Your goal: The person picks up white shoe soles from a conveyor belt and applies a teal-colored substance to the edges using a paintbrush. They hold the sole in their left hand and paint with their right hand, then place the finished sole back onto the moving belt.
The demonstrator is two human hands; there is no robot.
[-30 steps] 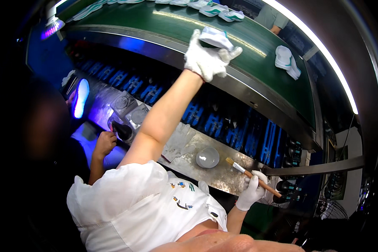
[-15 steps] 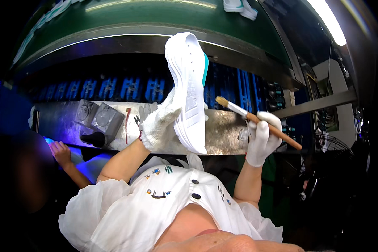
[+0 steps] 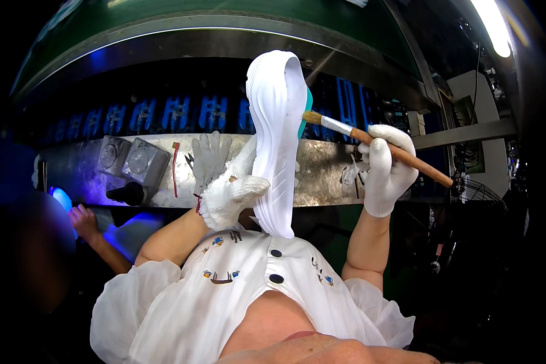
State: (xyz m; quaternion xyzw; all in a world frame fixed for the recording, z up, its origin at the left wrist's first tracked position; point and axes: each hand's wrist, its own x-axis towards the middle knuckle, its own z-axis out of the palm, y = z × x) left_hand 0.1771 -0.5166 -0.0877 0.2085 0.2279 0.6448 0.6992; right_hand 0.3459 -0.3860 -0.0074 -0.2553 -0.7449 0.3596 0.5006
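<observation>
A white shoe sole (image 3: pixel 273 139) with a teal patch on its right side stands nearly upright before me. My left hand (image 3: pixel 233 194), in a white knit glove with a hole in it, is closed round the sole's lower left part, thumb across its side wall. In my gloved right hand (image 3: pixel 385 167) is a paintbrush (image 3: pixel 400 155) with a wooden handle, white ferrule and tan bristles. Its bristle tip meets the sole's right edge beside the teal patch; whether it touches is hard to tell.
On the metal ledge (image 3: pixel 321 188) are two grey square containers (image 3: pixel 142 161), a dark bottle (image 3: pixel 126 193), a red-handled brush (image 3: pixel 175 170) and a grey glove (image 3: pixel 210 159). Beyond runs a green conveyor (image 3: pixel 224 15). Another person's hand (image 3: pixel 85 221) is at the left.
The sole has turned so its side wall shows more. My right hand has moved slightly up and right, and the brush tip has come up to the sole's edge.
</observation>
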